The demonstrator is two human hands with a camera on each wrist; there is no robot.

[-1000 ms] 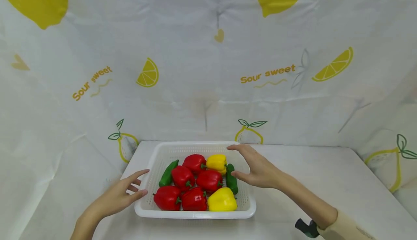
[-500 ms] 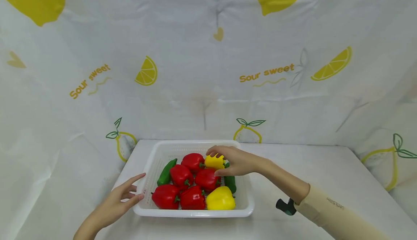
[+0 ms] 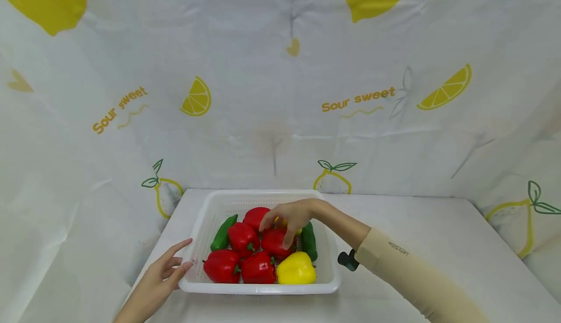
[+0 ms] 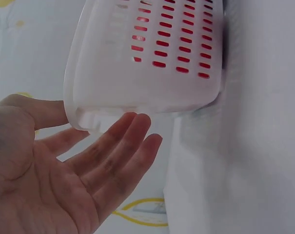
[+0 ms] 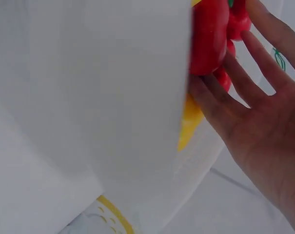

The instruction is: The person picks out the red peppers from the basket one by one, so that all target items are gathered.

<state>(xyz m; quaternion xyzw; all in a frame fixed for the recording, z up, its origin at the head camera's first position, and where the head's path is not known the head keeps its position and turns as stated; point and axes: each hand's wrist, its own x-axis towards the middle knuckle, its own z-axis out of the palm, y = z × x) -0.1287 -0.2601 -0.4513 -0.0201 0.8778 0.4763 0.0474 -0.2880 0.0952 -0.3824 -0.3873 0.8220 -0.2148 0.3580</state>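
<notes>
In the head view a white perforated plastic basket (image 3: 258, 289) holds red bell peppers, yellow bell peppers and long green vegetables. My right hand (image 3: 291, 213) reaches into it from the right, fingers bent down around a red bell pepper (image 3: 273, 243) in the middle. It partly covers a yellow bell pepper (image 3: 299, 230) behind. In the right wrist view the fingers (image 5: 242, 80) lie loosely spread alongside red peppers. My left hand (image 3: 155, 281) is at the basket's left rim. Seen from the left wrist, its fingertips (image 4: 142, 119) touch the basket's corner, fairly straight.
More red bell peppers (image 3: 221, 266) and a yellow bell pepper (image 3: 296, 268) line the basket's front. Green vegetables lie at left (image 3: 224, 233) and right (image 3: 308, 241). The basket stands on a white table (image 3: 394, 245) before a lemon-printed sheet (image 3: 245, 142).
My right hand has moved left and down, from the basket's right rim to the middle red pepper. My left hand has come slightly lower, against the left rim.
</notes>
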